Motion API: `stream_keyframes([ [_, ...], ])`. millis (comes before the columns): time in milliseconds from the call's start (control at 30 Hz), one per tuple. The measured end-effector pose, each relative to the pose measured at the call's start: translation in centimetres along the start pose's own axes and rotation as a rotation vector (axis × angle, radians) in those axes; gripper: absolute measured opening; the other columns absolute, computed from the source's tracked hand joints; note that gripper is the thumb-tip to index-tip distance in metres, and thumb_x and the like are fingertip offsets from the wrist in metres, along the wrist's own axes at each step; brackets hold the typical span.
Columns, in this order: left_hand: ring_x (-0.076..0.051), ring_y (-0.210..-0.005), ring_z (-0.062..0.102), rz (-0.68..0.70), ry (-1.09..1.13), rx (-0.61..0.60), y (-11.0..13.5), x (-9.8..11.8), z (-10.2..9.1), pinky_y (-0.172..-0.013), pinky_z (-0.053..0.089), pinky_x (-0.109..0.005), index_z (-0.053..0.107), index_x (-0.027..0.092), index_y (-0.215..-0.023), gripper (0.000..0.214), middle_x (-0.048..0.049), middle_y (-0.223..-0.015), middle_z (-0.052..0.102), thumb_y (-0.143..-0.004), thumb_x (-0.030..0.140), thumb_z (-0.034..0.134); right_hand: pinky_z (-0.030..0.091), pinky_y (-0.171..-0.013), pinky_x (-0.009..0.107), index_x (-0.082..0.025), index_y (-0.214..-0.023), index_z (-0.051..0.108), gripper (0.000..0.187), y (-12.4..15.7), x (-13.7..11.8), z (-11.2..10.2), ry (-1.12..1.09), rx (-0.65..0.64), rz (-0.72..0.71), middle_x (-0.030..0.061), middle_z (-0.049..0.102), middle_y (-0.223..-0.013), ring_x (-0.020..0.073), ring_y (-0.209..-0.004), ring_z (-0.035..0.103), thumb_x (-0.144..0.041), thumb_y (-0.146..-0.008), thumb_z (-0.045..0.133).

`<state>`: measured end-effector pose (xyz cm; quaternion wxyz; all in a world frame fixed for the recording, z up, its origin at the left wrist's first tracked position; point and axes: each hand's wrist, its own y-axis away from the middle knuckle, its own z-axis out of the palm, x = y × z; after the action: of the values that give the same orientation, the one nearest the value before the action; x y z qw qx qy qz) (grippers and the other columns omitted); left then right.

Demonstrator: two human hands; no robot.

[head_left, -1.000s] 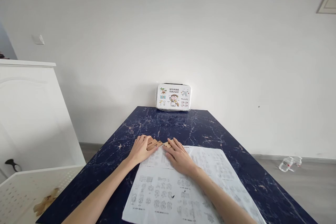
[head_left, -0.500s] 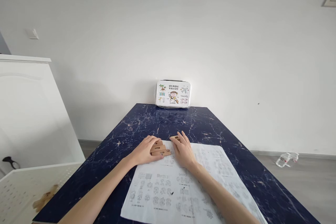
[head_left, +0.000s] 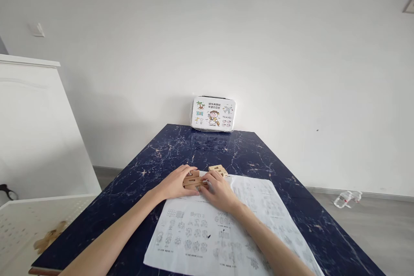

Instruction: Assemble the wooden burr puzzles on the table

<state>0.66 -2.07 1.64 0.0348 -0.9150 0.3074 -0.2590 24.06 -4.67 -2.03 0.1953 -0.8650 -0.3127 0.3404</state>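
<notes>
My left hand point(head_left: 177, 182) is wrapped round the left side of several notched wooden blocks point(head_left: 192, 180), thumb at the near edge and fingers at the far edge. The blocks lie side by side at the top left of a printed paper sheet point(head_left: 181, 241). My right hand point(head_left: 218, 189) has its fingers curled onto the right end of the same blocks and hides part of them. Just beyond the right hand, more pale notched wooden blocks point(head_left: 217, 169) lie together at the sheet's far edge, touched by neither hand.
The sheet lies on a dark blue marbled table point(head_left: 161, 151). A white printed case point(head_left: 213, 114) stands at the table's far end against the wall. To the left is a white perforated bin point(head_left: 19, 220) with wooden pieces point(head_left: 50, 237) inside. Clear plastic bottles point(head_left: 346, 199) lie on the floor at right.
My right hand has left the farther wooden blocks and moved left and nearer, onto the right end of the blocks in my left hand. The camera view has shifted slightly.
</notes>
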Motion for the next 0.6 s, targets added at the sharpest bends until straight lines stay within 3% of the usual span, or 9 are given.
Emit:
stream_keyframes([
  [233,-0.034,-0.117,0.062,-0.063,-0.055,0.017,-0.04,-0.18,-0.41,-0.091,0.051,-0.039,0.053,0.03,-0.143,0.091,-0.0106,-0.136,0.061,-0.068,0.075,0.077,0.051,-0.085,0.038,-0.024,-0.113,0.059,0.02,0.04,-0.25,-0.29,-0.02,-0.071,0.042,0.0072,0.064,-0.107,0.0251,-0.102,0.06,-0.026,-0.093,0.064],
  [333,-0.033,-0.111,0.064,-0.06,-0.046,0.0,-0.1,-0.44,-0.5,-0.087,0.05,-0.037,0.051,0.03,-0.144,0.095,-0.0095,-0.125,0.066,-0.065,0.076,0.077,0.05,-0.085,0.038,-0.024,-0.114,0.06,0.023,0.07,-0.36,-0.32,-0.024,-0.077,0.056,0.0067,0.064,-0.105,0.0248,-0.1,0.06,-0.027,-0.092,0.066],
  [600,-0.033,-0.11,0.062,-0.023,0.076,-0.034,-0.08,-0.87,-0.23,-0.088,0.05,-0.038,0.054,0.027,-0.141,0.098,-0.0107,-0.122,0.063,-0.06,0.074,0.083,0.05,-0.085,0.037,-0.024,-0.118,0.061,0.027,0.13,-0.23,-0.27,-0.052,-0.114,0.065,0.0079,0.064,-0.111,0.0246,-0.105,0.06,-0.031,-0.093,0.068],
])
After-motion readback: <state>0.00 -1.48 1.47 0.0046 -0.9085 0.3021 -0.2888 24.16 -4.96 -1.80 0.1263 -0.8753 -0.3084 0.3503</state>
